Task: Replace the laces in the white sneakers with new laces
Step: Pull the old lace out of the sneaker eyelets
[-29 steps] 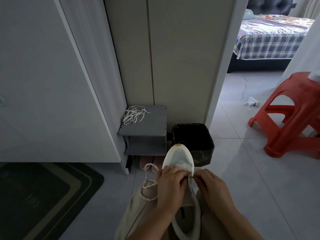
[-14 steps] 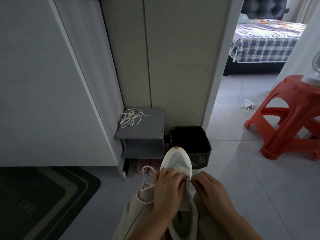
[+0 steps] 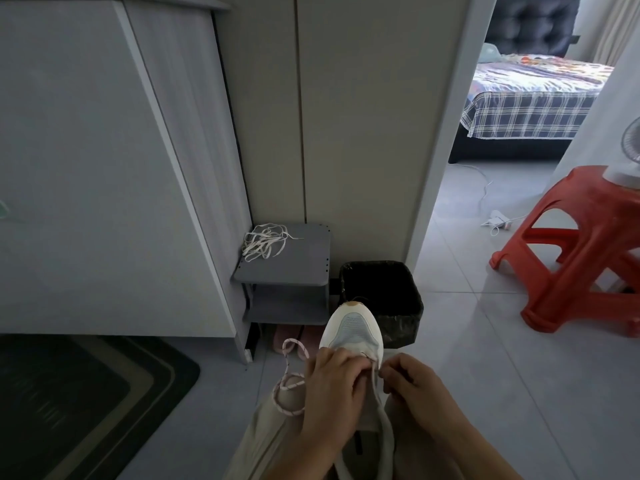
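Note:
A white sneaker [image 3: 353, 329] lies on my lap, toe pointing away from me. My left hand [image 3: 329, 393] covers its lace area and grips the upper, fingers curled near the front eyelets. My right hand [image 3: 412, 386] pinches at the eyelets on the sneaker's right side; what it pinches is too small to make out. A pink-and-white speckled lace [image 3: 289, 379] loops out to the left of my left hand over my knee. A bundle of flat white laces [image 3: 265, 241] lies on the small grey shelf [image 3: 294, 271].
A black bin [image 3: 384, 289] stands just beyond the sneaker's toe. Pink slippers [image 3: 291, 336] sit under the shelf. A red plastic stool [image 3: 585, 258] is at the right, a dark mat [image 3: 69, 403] at the left. A white cabinet [image 3: 104, 168] rises at left.
Both hands stay at the sneaker's front eyelets with only small finger shifts. The view has tilted slightly.

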### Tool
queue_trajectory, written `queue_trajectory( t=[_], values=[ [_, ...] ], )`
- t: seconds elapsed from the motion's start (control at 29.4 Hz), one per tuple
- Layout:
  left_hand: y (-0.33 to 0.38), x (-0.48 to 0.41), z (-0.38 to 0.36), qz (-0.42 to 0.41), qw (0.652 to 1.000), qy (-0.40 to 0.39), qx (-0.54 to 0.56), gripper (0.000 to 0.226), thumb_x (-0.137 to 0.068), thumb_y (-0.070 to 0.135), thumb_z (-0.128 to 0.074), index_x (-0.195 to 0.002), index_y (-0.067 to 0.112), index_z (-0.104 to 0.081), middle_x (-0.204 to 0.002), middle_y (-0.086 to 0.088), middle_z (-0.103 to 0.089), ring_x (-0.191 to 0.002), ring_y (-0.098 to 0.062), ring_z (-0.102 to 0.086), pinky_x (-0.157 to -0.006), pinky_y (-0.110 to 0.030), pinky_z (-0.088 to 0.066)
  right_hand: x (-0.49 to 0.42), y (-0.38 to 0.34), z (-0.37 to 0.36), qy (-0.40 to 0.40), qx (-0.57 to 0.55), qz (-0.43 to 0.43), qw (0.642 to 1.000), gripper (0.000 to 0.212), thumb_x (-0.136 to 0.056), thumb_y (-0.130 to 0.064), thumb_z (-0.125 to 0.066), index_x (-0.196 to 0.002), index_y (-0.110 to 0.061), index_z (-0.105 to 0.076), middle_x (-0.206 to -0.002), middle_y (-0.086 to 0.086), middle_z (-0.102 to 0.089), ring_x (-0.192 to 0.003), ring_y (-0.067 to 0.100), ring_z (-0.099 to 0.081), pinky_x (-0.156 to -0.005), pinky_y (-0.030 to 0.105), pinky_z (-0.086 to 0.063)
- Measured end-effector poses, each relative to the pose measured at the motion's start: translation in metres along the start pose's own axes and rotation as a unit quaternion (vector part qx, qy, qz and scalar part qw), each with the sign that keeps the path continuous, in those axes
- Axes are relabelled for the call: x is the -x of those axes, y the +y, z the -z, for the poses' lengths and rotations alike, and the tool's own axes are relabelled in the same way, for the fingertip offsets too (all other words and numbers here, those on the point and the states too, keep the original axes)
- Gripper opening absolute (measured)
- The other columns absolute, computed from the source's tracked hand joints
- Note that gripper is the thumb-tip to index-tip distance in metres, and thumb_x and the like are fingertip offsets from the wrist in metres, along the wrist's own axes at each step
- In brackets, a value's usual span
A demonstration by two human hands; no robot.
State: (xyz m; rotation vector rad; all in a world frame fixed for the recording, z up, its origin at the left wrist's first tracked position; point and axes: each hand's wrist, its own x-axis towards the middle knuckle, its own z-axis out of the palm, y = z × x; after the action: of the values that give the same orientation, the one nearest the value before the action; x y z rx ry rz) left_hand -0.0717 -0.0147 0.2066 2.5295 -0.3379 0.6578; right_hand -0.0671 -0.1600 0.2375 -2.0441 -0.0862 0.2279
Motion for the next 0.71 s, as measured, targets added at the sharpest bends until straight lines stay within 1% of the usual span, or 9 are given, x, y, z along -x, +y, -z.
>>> queue_trajectory(
  t=[0.1, 0.17, 0.24, 0.31, 0.41, 0.48, 0.58, 0.61, 0.71],
  values=[
    [0.004, -0.003, 0.006, -0.011, 1.0, -0.016, -0.02, 0.01, -0.076, 0.038, -0.058, -0.077, 0.035, -0.067, -0.072, 0.021, -0.056, -0.077, 0.001, -0.044, -0.075, -0.014, -0.035, 0.006, 0.001, 0.003, 0.004, -0.01, 0.026, 1.0, 0.017, -0.093, -0.01, -0.049, -0.083, -0.02, -0.059, -0.075, 0.001, -0.063, -0.068, 0.003, -0.058, -0.065, 0.011, -0.046],
    [0.007, -0.005, 0.007, -0.003, 0.999, -0.031, -0.018, 0.005, -0.074, 0.037, -0.065, -0.075, 0.034, -0.069, -0.069, 0.02, -0.057, -0.073, 0.0, -0.051, -0.074, -0.014, -0.031, 0.008, 0.005, 0.004, 0.018, -0.008, 0.05, 0.999, 0.02, -0.092, -0.006, -0.051, -0.084, -0.022, -0.059, -0.076, -0.001, -0.064, -0.075, 0.003, -0.059, -0.068, 0.012, -0.047],
    [0.008, -0.005, 0.006, 0.027, 0.998, -0.05, 0.02, 0.018, -0.078, 0.037, -0.051, -0.075, 0.034, -0.069, -0.069, 0.021, -0.059, -0.074, 0.002, -0.05, -0.075, -0.014, -0.026, 0.008, 0.011, 0.001, 0.041, 0.027, 0.08, 0.996, 0.024, -0.09, -0.004, -0.054, -0.081, -0.026, -0.058, -0.076, -0.007, -0.063, -0.074, 0.002, -0.06, -0.069, 0.01, -0.046],
    [0.006, -0.004, 0.004, 0.054, 0.995, -0.042, 0.075, 0.026, -0.079, 0.041, -0.043, -0.079, 0.033, -0.068, -0.076, 0.019, -0.063, -0.081, 0.004, -0.047, -0.08, -0.011, -0.025, 0.007, 0.016, -0.008, 0.093, 0.121, 0.128, 0.98, 0.023, -0.087, -0.005, -0.058, -0.078, -0.026, -0.06, -0.077, -0.015, -0.061, -0.067, -0.001, -0.057, -0.07, 0.005, -0.043],
    [0.007, -0.001, 0.001, 0.088, 0.986, -0.036, 0.135, 0.039, -0.079, 0.048, -0.035, -0.086, 0.028, -0.067, -0.087, 0.016, -0.063, -0.085, 0.008, -0.042, -0.086, -0.015, -0.031, 0.004, 0.025, -0.013, 0.149, 0.245, 0.217, 0.933, 0.005, -0.074, -0.014, -0.062, -0.076, -0.017, -0.066, -0.072, -0.007, -0.063, -0.063, 0.001, -0.053, -0.065, 0.003, -0.042],
    [0.007, 0.001, 0.0, 0.091, 0.985, -0.024, 0.145, 0.036, -0.08, 0.047, -0.036, -0.085, 0.026, -0.065, -0.086, 0.015, -0.062, -0.082, 0.008, -0.041, -0.085, -0.015, -0.031, 0.002, 0.026, -0.015, 0.156, 0.264, 0.24, 0.921, 0.015, -0.078, -0.022, -0.054, -0.076, -0.015, -0.067, -0.073, -0.004, -0.064, -0.069, 0.005, -0.053, -0.064, 0.008, -0.044],
    [0.007, 0.0, 0.0, 0.062, 0.992, -0.022, 0.11, 0.026, -0.081, 0.04, -0.042, -0.084, 0.027, -0.064, -0.081, 0.016, -0.062, -0.081, 0.006, -0.044, -0.08, -0.014, -0.033, 0.003, 0.014, -0.014, 0.124, 0.148, 0.117, 0.974, 0.018, -0.093, -0.017, -0.048, -0.08, -0.023, -0.059, -0.079, -0.003, -0.063, -0.072, 0.006, -0.054, -0.068, 0.01, -0.043],
    [0.007, -0.001, 0.0, 0.049, 0.994, -0.031, 0.093, 0.023, -0.081, 0.038, -0.043, -0.084, 0.029, -0.065, -0.079, 0.016, -0.063, -0.079, 0.006, -0.047, -0.076, -0.014, -0.035, 0.003, 0.01, -0.012, 0.078, 0.095, 0.069, 0.99, 0.022, -0.094, -0.013, -0.047, -0.078, -0.024, -0.056, -0.077, -0.004, -0.061, -0.071, 0.005, -0.054, -0.067, 0.009, -0.043],
    [0.01, -0.005, 0.004, 0.027, 0.996, -0.058, 0.057, 0.024, -0.081, 0.037, -0.043, -0.083, 0.031, -0.066, -0.072, 0.017, -0.065, -0.066, 0.005, -0.056, -0.066, -0.014, -0.039, -0.004, 0.003, 0.0, 0.007, 0.025, 0.0, 1.0, 0.026, -0.097, -0.01, -0.041, -0.075, -0.019, -0.052, -0.07, -0.005, -0.053, -0.064, 0.005, -0.048, -0.06, 0.007, -0.04]
  ],
)
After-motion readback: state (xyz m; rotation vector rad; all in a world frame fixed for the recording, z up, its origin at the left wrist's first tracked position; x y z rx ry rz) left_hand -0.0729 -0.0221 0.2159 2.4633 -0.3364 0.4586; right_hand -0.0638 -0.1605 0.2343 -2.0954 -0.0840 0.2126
